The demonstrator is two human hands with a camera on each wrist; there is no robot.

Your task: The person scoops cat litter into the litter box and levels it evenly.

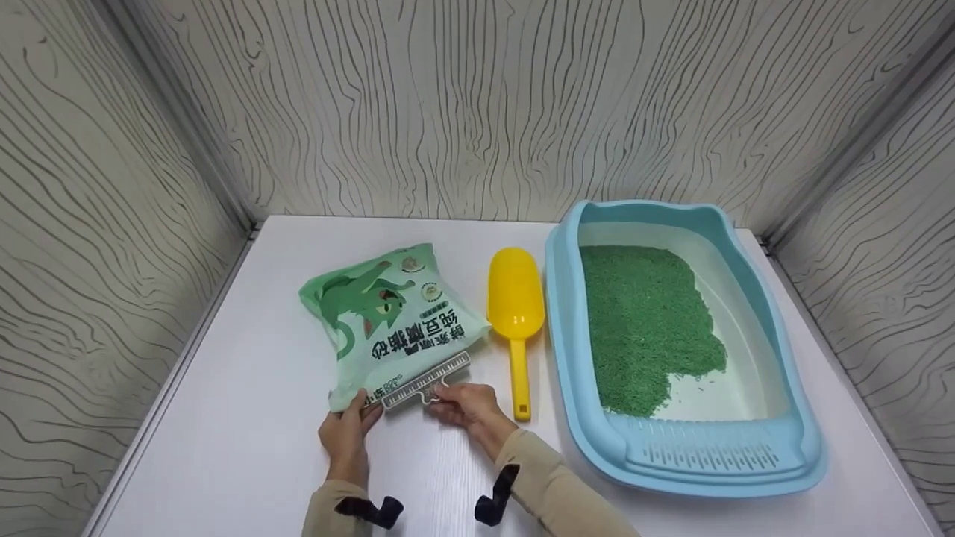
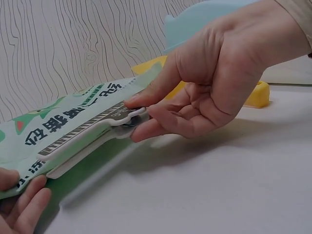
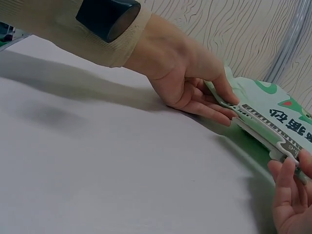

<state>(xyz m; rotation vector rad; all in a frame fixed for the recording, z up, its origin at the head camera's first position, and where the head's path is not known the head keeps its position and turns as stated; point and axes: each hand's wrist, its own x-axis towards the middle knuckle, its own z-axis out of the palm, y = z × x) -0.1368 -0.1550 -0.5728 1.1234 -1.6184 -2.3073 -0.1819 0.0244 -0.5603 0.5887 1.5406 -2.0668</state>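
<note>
A green cat litter bag [image 1: 388,317] printed with a cat lies flat on the table, its near edge slightly raised. My left hand [image 1: 347,440] pinches the bag's near left corner between thumb and fingers. Along the near edge sits a long bag clip [image 1: 425,382], pale with a striped scale on top. The clip's handles are squeezed between the thumb and fingers of my right hand [image 1: 474,410]. In the left wrist view the two bars of the bag clip [image 2: 80,139] stand apart, at the bag's edge. How far the edge lies between them I cannot tell.
Right of the bag lies a yellow scoop [image 1: 515,298], its handle toward me. Beyond it stands a light blue litter tray [image 1: 563,358] partly covered inside with green litter pellets [image 1: 645,321]. Wood-patterned panels [image 1: 477,112] rise at the back and both sides of the white table [image 1: 246,418].
</note>
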